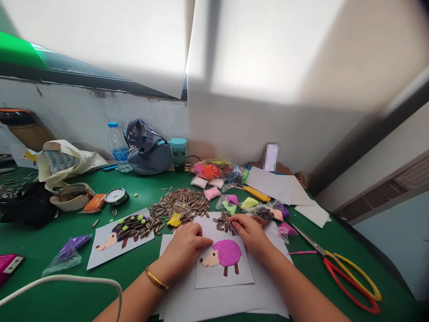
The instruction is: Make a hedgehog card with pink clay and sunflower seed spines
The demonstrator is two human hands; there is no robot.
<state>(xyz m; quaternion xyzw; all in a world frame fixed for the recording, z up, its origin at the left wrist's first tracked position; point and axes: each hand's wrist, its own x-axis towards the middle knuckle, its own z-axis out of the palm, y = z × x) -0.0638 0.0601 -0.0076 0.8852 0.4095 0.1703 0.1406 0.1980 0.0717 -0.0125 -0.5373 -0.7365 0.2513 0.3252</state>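
Note:
A white card (224,282) lies in front of me on larger white sheets, bearing a hedgehog with a pink clay body (228,252), a beige face and brown legs. My left hand (187,245) rests at the card's upper left, its index finger stretched along the edge. My right hand (248,230) is above the card's upper right, its thumb and fingers pinched at a small pile of sunflower seeds (222,222); the fingertips partly hide what they grip. To the left, a second hedgehog card (100,257) has seed spines and green clay dots.
A large heap of sunflower seeds (184,201) lies behind my left hand. Big scissors (330,257) with red and yellow handles are at right. Clay packets (212,193), a utility knife (257,193), a round tin (116,196), a bottle (118,145) and a blue bag (147,156) stand farther back.

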